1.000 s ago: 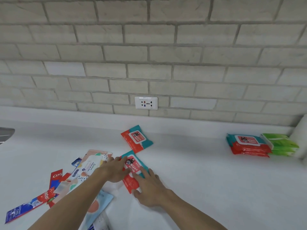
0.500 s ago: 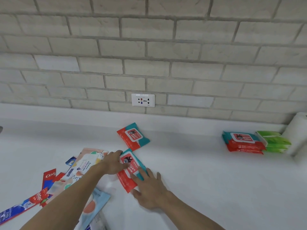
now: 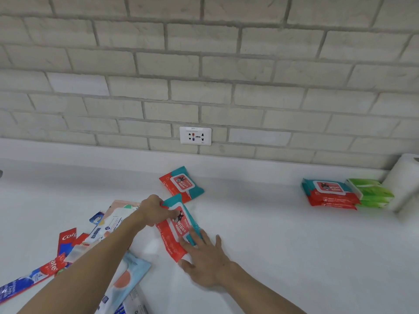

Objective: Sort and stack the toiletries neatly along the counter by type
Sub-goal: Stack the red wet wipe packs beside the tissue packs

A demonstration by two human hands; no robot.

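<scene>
Left grip (image 3: 156, 209) tight on wipes pack (image 3: 175, 234), right grip (image 3: 205, 259) flat atop; second pack (image 3: 181, 184) beyond.

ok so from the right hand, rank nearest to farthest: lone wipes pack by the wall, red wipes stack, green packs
1. lone wipes pack, ahead of the right hand
2. red wipes stack, far right
3. green packs, right of that stack

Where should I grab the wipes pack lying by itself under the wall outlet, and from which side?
Take the lone wipes pack across its narrow width, thumb on one long edge, fingers on the other, coming from above. It lies flat and skewed on the counter, label flap up, so probably turn the wrist to match its slant.
</scene>
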